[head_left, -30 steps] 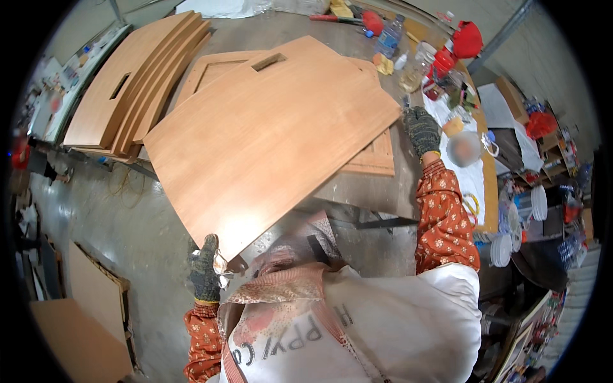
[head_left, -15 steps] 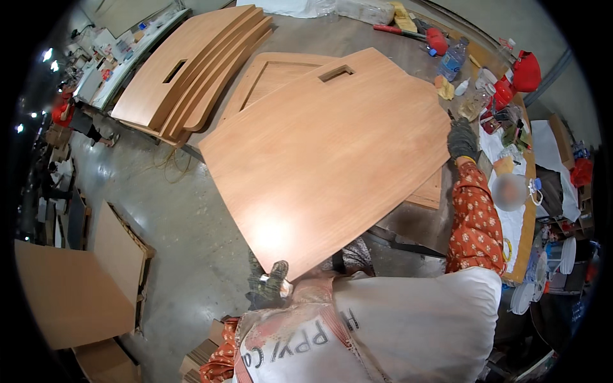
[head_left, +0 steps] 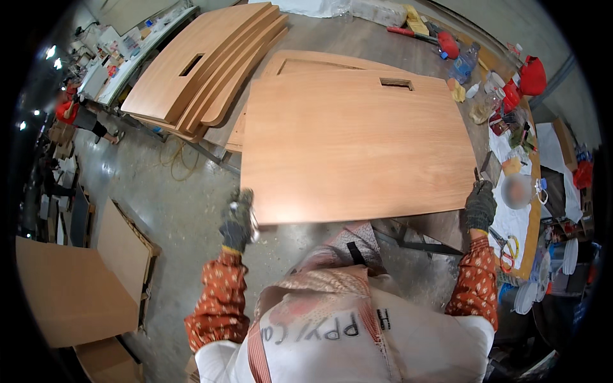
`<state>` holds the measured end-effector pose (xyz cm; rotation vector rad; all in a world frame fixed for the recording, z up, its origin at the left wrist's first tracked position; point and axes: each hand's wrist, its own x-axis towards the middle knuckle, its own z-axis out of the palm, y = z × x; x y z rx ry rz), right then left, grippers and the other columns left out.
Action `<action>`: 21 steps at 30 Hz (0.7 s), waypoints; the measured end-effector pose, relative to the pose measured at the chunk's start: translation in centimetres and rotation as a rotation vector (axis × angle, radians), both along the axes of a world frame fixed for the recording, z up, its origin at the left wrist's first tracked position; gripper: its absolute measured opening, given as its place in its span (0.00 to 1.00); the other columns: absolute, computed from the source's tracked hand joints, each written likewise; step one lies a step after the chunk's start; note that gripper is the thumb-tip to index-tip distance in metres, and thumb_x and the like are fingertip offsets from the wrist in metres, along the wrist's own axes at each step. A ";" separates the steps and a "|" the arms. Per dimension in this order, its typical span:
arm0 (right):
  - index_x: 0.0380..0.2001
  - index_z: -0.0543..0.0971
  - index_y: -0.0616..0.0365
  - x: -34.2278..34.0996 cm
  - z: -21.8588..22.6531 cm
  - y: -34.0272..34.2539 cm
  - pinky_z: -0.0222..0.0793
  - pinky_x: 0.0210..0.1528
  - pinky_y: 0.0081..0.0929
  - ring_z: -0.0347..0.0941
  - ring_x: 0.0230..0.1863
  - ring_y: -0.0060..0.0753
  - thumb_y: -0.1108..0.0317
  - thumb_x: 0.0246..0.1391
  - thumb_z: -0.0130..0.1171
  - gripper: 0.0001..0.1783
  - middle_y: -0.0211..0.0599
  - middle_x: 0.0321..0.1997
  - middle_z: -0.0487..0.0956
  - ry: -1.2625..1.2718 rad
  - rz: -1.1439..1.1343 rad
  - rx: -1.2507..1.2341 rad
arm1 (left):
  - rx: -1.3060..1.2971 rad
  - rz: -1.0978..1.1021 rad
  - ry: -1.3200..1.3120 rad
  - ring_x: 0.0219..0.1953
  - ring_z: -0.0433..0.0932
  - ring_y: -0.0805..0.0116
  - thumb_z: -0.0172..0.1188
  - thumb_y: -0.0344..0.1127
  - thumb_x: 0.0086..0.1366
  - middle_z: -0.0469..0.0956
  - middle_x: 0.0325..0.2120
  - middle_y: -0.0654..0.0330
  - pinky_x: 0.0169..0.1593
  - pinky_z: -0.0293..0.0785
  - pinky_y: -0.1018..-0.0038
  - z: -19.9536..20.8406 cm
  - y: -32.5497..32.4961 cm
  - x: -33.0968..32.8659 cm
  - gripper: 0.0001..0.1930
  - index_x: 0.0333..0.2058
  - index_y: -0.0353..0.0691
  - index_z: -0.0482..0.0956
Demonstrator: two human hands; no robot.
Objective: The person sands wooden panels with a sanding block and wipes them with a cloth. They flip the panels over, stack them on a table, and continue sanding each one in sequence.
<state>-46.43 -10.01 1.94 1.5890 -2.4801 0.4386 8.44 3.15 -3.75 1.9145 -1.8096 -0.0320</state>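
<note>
A large wood-veneer panel (head_left: 357, 153) with a rectangular slot lies in front of me, over another framed wooden panel (head_left: 300, 62). My left hand (head_left: 237, 220), in a dark glove, grips its near left corner. A small whitish piece (head_left: 254, 226) shows beside those fingers; its kind is unclear. My right hand (head_left: 481, 205), gloved too, is closed at the near right corner. A thin dark tip (head_left: 476, 174) sticks up from it, too small to name. The fingers beneath the panel are hidden.
Curved wooden panels (head_left: 211, 60) are stacked at the far left. On the right bench side stand a plastic bottle (head_left: 464, 60), a red-handled tool (head_left: 408, 32) and scissors (head_left: 509, 249). Cardboard (head_left: 76, 287) stands on the floor at left. A person (head_left: 80, 115) is in the far left background.
The panel has turned clockwise, so its near edge now runs nearly level before me. My left hand has moved up and left with its corner; my right hand has come nearer.
</note>
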 end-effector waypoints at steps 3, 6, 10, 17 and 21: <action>0.34 0.70 0.56 2.4 0.1 2.4 0.68 0.31 0.47 0.74 0.30 0.55 0.58 0.61 0.44 0.13 0.53 0.29 0.77 -0.025 0.028 -0.027 | 0.004 0.091 -0.433 0.49 0.72 0.52 0.47 0.30 0.58 0.74 0.46 0.49 0.54 0.67 0.61 0.8 -4.5 2.7 0.24 0.56 0.41 0.69; 0.33 0.71 0.58 3.6 -0.9 4.0 0.65 0.29 0.49 0.72 0.27 0.58 0.59 0.62 0.44 0.14 0.53 0.28 0.76 0.093 0.304 -0.232 | -0.019 0.252 -0.567 0.38 0.76 0.51 0.53 0.35 0.60 0.76 0.39 0.50 0.42 0.72 0.60 1.0 -6.7 5.2 0.22 0.55 0.43 0.68; 0.34 0.72 0.58 3.8 -0.8 4.9 0.67 0.29 0.45 0.73 0.27 0.54 0.59 0.62 0.43 0.14 0.51 0.28 0.76 0.162 0.424 -0.305 | 0.116 0.528 0.181 0.42 0.76 0.50 0.46 0.52 0.66 0.78 0.36 0.45 0.44 0.70 0.60 7.2 -10.8 3.0 0.21 0.38 0.40 0.78; 0.54 0.67 0.58 6.0 0.5 7.8 0.67 0.20 0.37 0.73 0.19 0.41 0.67 0.55 0.45 0.22 0.41 0.22 0.76 0.156 0.177 0.118 | 0.140 0.317 -0.159 0.46 0.74 0.47 0.42 0.54 0.67 0.77 0.42 0.45 0.49 0.68 0.58 4.9 -11.1 6.0 0.25 0.44 0.38 0.77; 0.63 0.58 0.58 11.3 -1.6 8.7 0.59 0.15 0.29 0.63 0.11 0.27 0.66 0.59 0.45 0.29 0.29 0.11 0.65 0.033 0.422 -0.088 | 0.170 0.310 -0.078 0.45 0.73 0.44 0.41 0.54 0.67 0.77 0.41 0.43 0.49 0.68 0.57 6.1 -11.1 4.9 0.26 0.43 0.35 0.77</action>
